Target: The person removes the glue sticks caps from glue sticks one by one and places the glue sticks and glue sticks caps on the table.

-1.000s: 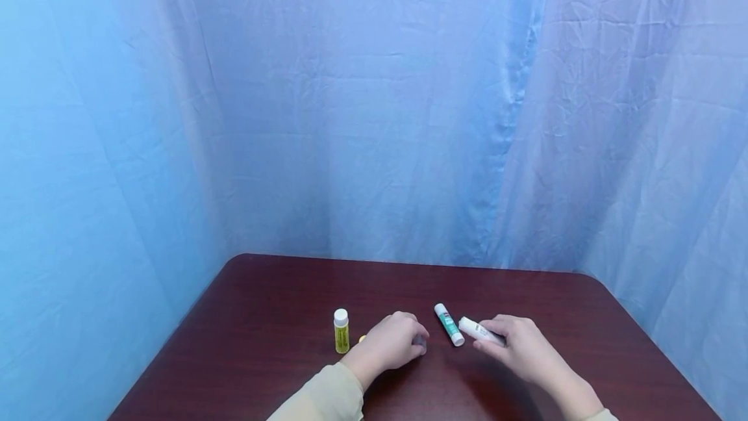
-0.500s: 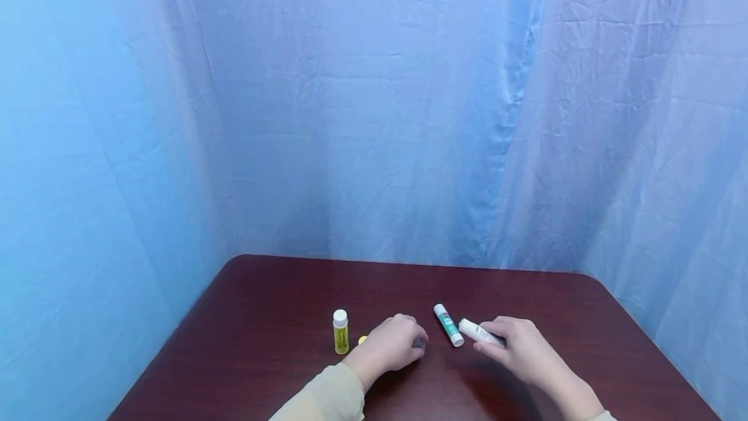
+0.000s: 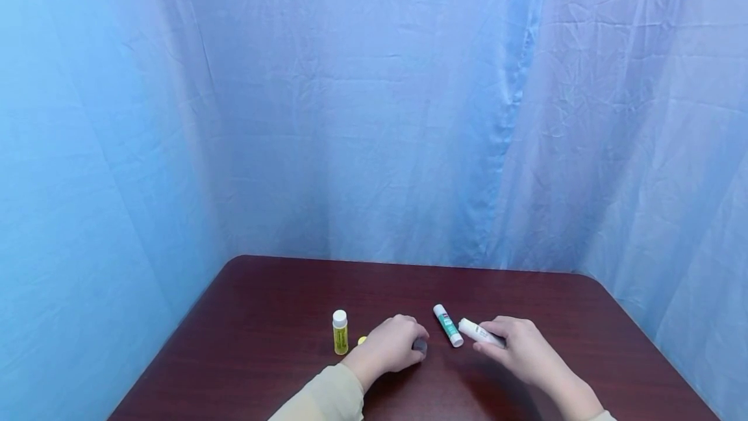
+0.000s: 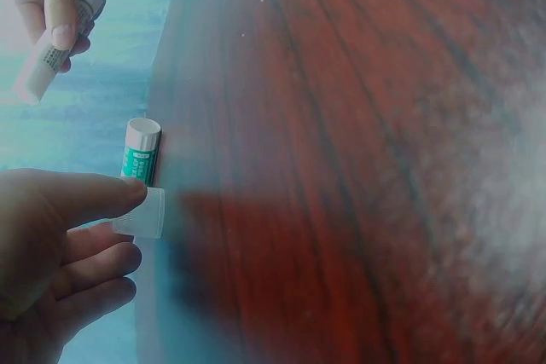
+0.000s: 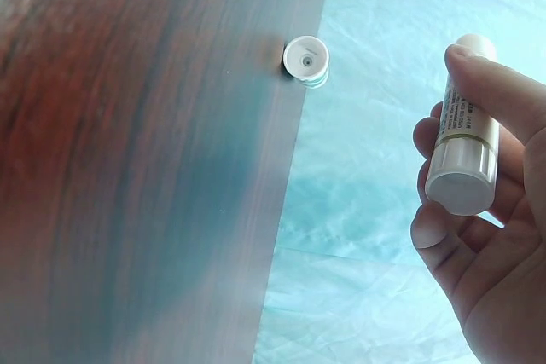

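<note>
My left hand (image 3: 390,344) pinches a small translucent white cap (image 4: 149,213) between thumb and fingers, just above the table. In the head view that cap is mostly hidden by the fingers. My right hand (image 3: 519,345) grips a white glue stick (image 5: 465,130), tilted, with one end toward the left hand. Between the hands a green-and-white glue stick (image 3: 448,325) lies on its side on the table. To the left of my left hand stands a yellow glue stick (image 3: 340,332) with a white top, upright. Beside that wrist a small yellow thing (image 3: 362,340) peeks out, mostly hidden.
The dark red-brown wooden table (image 3: 280,297) has rounded far corners. Blue curtains (image 3: 374,115) hang behind it and along both sides.
The cap in my left fingers has turned slightly and looks darker in the head view. My right hand with its glue stick stays in place, as do the things on the table.
</note>
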The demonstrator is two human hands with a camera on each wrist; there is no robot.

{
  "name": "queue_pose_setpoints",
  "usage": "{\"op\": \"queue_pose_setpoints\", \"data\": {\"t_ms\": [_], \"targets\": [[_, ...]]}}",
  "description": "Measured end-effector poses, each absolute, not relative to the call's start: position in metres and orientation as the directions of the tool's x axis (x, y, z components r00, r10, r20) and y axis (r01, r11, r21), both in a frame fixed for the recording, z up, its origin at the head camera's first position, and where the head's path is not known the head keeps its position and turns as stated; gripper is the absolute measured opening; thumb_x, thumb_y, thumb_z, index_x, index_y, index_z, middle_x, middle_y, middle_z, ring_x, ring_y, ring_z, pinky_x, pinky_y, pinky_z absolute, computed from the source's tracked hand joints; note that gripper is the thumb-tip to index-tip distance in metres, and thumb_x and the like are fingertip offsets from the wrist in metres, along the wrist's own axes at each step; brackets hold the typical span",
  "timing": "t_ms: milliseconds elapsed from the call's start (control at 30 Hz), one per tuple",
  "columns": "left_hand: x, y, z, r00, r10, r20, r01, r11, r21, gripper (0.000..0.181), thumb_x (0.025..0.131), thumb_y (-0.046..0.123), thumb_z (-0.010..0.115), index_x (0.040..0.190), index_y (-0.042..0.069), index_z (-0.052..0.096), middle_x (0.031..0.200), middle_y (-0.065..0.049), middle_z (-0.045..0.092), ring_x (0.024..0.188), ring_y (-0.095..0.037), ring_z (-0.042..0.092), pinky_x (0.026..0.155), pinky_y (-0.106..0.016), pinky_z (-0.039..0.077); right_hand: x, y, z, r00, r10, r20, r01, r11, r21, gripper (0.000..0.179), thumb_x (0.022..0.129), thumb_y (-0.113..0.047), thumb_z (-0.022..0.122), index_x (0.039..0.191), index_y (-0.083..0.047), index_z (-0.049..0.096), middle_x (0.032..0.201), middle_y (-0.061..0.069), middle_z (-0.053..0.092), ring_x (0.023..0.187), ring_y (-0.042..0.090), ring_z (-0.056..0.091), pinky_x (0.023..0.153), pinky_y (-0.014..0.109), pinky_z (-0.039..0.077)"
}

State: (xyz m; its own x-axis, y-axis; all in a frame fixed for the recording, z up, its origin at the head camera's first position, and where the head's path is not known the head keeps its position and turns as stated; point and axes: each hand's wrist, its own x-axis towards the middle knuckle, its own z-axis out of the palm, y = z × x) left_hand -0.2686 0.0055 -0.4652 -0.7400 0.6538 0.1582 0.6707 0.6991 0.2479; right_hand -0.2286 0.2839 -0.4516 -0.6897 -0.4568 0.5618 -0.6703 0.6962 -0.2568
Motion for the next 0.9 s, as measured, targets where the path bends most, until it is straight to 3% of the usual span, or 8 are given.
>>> {"op": "queue_pose_setpoints", "data": {"t_ms": [367, 567, 900], "targets": [[-0.265, 0.000, -0.453, -0.770, 0.608, 0.191, 0.637, 0.720, 0.275, 0.030, 0.089, 0.026, 0.076, 0.118, 0.016, 0.076, 0.107, 0.006, 0.069, 0.101, -0.008, 0.063, 0.088, -0.027, 0.052, -0.230, 0.281, -0.450, -0.689, -0.438, 0.577, -0.669, 0.692, -0.273, 0.016, 0.082, -0.018, 0.087, 0.088, -0.025, 0.074, 0.078, -0.022, 0.057, 0.065, -0.003, 0.050, 0.055, 0.020, 0.043], [-0.261, -0.009, -0.442, -0.751, 0.613, 0.247, 0.660, 0.702, 0.266, 0.033, 0.090, 0.030, 0.077, 0.120, 0.016, 0.075, 0.111, 0.005, 0.070, 0.104, -0.011, 0.064, 0.090, -0.028, 0.052, -0.228, 0.279, -0.448, -0.726, -0.369, 0.581, -0.617, 0.722, -0.313, 0.020, 0.081, -0.025, 0.088, 0.099, -0.020, 0.080, 0.085, -0.021, 0.053, 0.070, -0.002, 0.048, 0.057, 0.022, 0.044], [-0.247, -0.024, -0.427, -0.708, 0.634, 0.311, 0.704, 0.671, 0.234, 0.032, 0.092, 0.031, 0.077, 0.121, 0.018, 0.075, 0.112, 0.007, 0.070, 0.103, -0.007, 0.065, 0.090, -0.025, 0.052, -0.227, 0.272, -0.443, -0.718, -0.346, 0.603, -0.614, 0.724, -0.315, 0.022, 0.078, -0.020, 0.089, 0.098, -0.024, 0.079, 0.079, -0.016, 0.049, 0.067, 0.000, 0.044, 0.056, 0.020, 0.042]]}}
